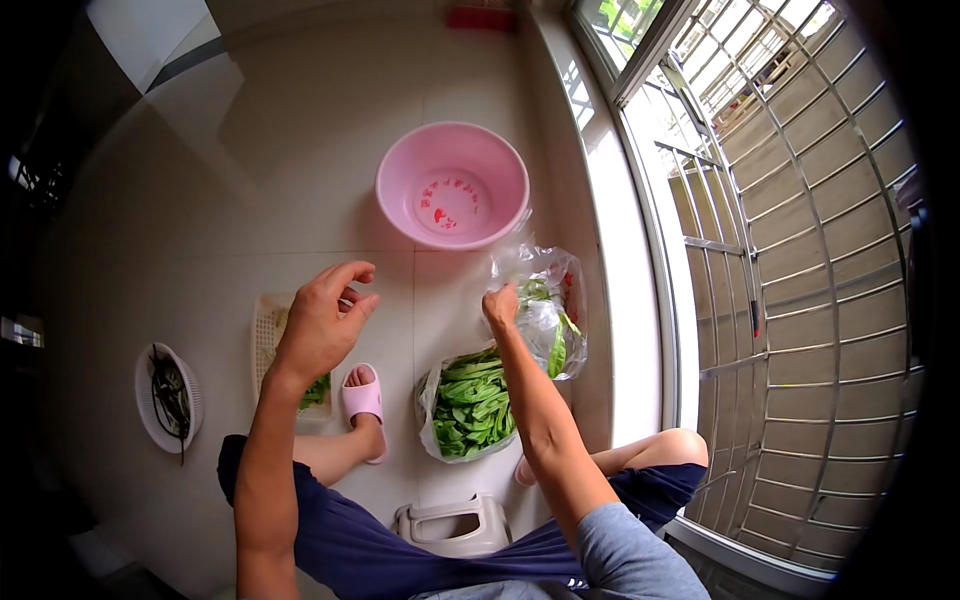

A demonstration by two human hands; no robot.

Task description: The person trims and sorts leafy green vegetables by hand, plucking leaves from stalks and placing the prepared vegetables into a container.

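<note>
My right hand (500,306) is closed on the near left edge of a clear plastic bag (540,265) that holds some green leaves and pods. Just below it stands another plastic bag (427,412), open at the top and full of leafy greens (472,405). Over the floor to the left hovers my left hand (325,318), its fingers loosely bent, the thumb apart and nothing between them. Beneath that hand and forearm is a cream rectangular basket (267,325), partly hidden, with a few green leaves at its near end.
A pink basin (400,180) with red print inside sits ahead on the tiled floor. Far left is a white oval basket (150,415) with dark, long, thin vegetables. A light plastic stool (470,540) stands between my legs. The window ledge (625,250) and barred window run along the right.
</note>
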